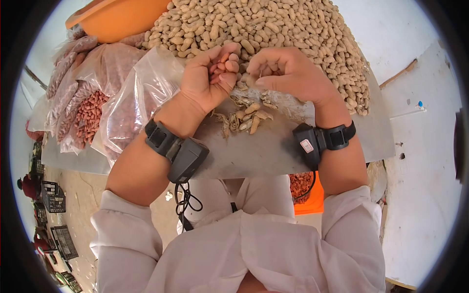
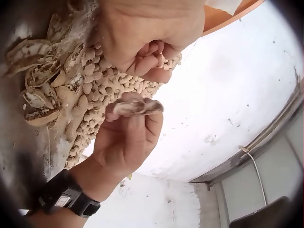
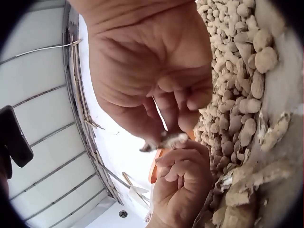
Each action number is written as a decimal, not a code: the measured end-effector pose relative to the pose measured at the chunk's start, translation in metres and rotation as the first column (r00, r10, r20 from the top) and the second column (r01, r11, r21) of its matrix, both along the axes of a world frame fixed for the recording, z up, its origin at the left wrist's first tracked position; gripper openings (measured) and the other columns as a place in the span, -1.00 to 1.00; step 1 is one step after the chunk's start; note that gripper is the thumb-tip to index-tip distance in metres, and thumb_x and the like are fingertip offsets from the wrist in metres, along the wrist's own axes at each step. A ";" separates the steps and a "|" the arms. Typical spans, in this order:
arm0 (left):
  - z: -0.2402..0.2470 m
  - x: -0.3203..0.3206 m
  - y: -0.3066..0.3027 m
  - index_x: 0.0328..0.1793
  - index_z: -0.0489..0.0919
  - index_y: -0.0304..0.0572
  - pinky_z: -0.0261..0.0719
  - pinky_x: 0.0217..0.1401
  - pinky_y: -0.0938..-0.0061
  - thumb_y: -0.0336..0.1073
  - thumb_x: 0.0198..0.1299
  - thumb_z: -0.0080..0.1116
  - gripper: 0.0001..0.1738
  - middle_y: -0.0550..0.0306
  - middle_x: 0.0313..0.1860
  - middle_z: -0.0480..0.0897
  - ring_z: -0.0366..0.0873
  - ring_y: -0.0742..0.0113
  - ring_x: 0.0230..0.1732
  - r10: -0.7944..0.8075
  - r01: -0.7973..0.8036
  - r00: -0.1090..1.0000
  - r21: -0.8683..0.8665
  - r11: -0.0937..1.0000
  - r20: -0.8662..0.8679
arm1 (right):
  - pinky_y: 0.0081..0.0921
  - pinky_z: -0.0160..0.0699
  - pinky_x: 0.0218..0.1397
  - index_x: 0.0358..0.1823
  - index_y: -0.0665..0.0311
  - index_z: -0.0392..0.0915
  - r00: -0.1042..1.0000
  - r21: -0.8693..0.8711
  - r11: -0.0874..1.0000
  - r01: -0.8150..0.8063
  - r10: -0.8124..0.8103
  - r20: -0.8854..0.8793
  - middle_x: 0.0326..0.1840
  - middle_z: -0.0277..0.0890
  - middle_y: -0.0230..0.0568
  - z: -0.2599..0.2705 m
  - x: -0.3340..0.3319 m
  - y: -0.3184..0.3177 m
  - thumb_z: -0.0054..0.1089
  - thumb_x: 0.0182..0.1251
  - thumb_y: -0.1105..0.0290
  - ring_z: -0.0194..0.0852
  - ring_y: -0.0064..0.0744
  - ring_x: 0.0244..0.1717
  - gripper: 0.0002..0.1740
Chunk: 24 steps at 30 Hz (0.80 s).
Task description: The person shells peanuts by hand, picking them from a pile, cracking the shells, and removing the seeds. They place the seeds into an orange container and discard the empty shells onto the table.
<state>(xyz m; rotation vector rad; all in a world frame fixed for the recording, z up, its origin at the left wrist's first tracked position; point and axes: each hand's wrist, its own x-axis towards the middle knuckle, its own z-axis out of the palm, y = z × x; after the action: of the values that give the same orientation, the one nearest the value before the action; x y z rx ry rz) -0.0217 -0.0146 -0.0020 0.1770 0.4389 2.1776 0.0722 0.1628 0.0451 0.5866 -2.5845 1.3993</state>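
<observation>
Over the near side of the peanut pile (image 1: 312, 24), my left hand (image 1: 207, 80) curls palm-up around several red peanut kernels (image 1: 215, 73). Facing it from the right is my right hand (image 1: 295, 75), fingers bent toward the thumb. In the left wrist view that hand pinches a brownish peanut shell (image 2: 135, 107) between thumb and fingertips. The right wrist view shows the same shell (image 3: 171, 141) right at the left hand's fingertips. Below both hands, broken shells (image 1: 246, 119) lie scattered on the grey table (image 1: 244, 156).
Clear plastic bags (image 1: 141, 93) of red kernels crowd the table's left side. An orange basin (image 1: 105, 22) stands behind them. Under the front edge sits an orange container (image 1: 315, 202) with reddish contents. Black crates (image 1: 53, 197) are on the floor at left.
</observation>
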 end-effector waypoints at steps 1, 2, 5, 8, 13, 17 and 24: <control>0.004 0.003 0.001 -0.03 0.43 -0.42 0.28 -0.63 0.78 -0.36 0.27 -0.08 -0.74 0.08 -0.34 0.45 0.36 0.52 -0.48 0.021 -0.021 1.000 -0.041 0.999 0.011 | -0.65 0.43 -0.33 -0.26 0.32 0.53 0.999 0.116 0.993 -0.019 0.016 0.028 -0.39 0.52 -0.40 0.003 0.002 0.003 0.19 0.09 0.50 0.44 -0.67 -0.39 -0.84; 0.006 0.005 0.002 -0.02 0.43 -0.42 0.29 -0.63 0.78 -0.36 0.28 -0.08 -0.74 0.08 -0.33 0.45 0.36 0.51 -0.46 0.042 -0.040 0.999 -0.084 0.996 0.020 | -0.65 0.43 -0.34 -0.29 0.32 0.53 0.998 0.142 0.990 0.025 -0.033 0.060 -0.41 0.52 -0.39 0.006 0.004 0.008 0.20 0.07 0.49 0.44 -0.66 -0.39 -0.85; 0.000 0.002 0.002 -0.02 0.44 -0.40 0.24 -0.63 0.78 -0.32 0.29 -0.04 -0.73 0.08 -0.34 0.45 0.32 0.51 -0.49 -0.020 0.019 1.000 -0.040 0.999 -0.011 | -0.61 0.41 -0.36 -0.38 0.32 0.53 0.967 0.330 0.931 0.157 -0.212 0.139 -0.46 0.52 -0.34 0.019 0.014 0.020 0.21 0.01 0.48 0.44 -0.60 -0.40 -0.88; -0.006 -0.002 0.003 -0.03 0.44 -0.39 0.20 -0.65 0.78 -0.32 0.29 -0.02 -0.74 0.12 -0.36 0.45 0.28 0.54 -0.52 -0.071 0.071 0.994 0.000 0.997 -0.085 | -0.54 0.41 -0.37 -0.45 0.35 0.50 0.922 0.641 0.735 0.221 -0.372 0.108 -0.48 0.51 -0.23 0.023 0.025 0.027 0.21 -0.04 0.49 0.45 -0.45 -0.42 -0.89; -0.003 0.006 0.004 -0.02 0.45 -0.37 0.17 -0.65 0.80 -0.34 0.27 0.01 -0.76 0.17 -0.39 0.46 0.26 0.59 -0.54 -0.033 0.026 0.984 -0.046 0.999 -0.175 | -0.40 0.41 -0.37 -0.42 0.39 0.51 0.946 0.788 0.584 0.193 -0.325 0.009 -0.51 0.46 -0.08 -0.007 0.031 0.049 0.23 -0.10 0.52 0.42 -0.20 -0.45 -0.84; -0.001 0.008 0.004 -0.02 0.46 -0.36 0.17 -0.65 0.79 -0.36 0.25 0.04 -0.76 0.21 -0.42 0.47 0.26 0.60 -0.55 0.004 -0.034 0.959 -0.100 0.994 -0.283 | -0.51 0.43 -0.39 -0.38 0.37 0.54 0.941 0.565 0.786 0.250 -0.334 0.048 -0.52 0.50 -0.19 0.013 0.031 0.037 0.17 0.02 0.52 0.47 -0.40 -0.47 -0.89; 0.009 0.029 0.007 -0.02 0.53 -0.34 0.22 -0.57 0.76 -0.43 0.20 0.10 -0.77 0.28 -0.42 0.49 0.29 0.59 -0.56 0.171 -0.291 0.863 -0.191 0.937 -0.476 | -0.69 0.39 -0.45 -0.08 0.36 0.57 0.953 -0.165 0.939 0.302 -0.301 0.032 -0.50 0.53 -0.32 0.021 -0.005 -0.013 0.07 0.21 0.45 0.46 -0.64 -0.48 -0.73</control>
<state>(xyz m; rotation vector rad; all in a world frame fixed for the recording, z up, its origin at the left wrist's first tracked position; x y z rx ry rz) 0.0068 -0.0077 0.0073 0.5179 1.0532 2.2817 0.0676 0.1500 0.0659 0.1522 -2.3983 1.4907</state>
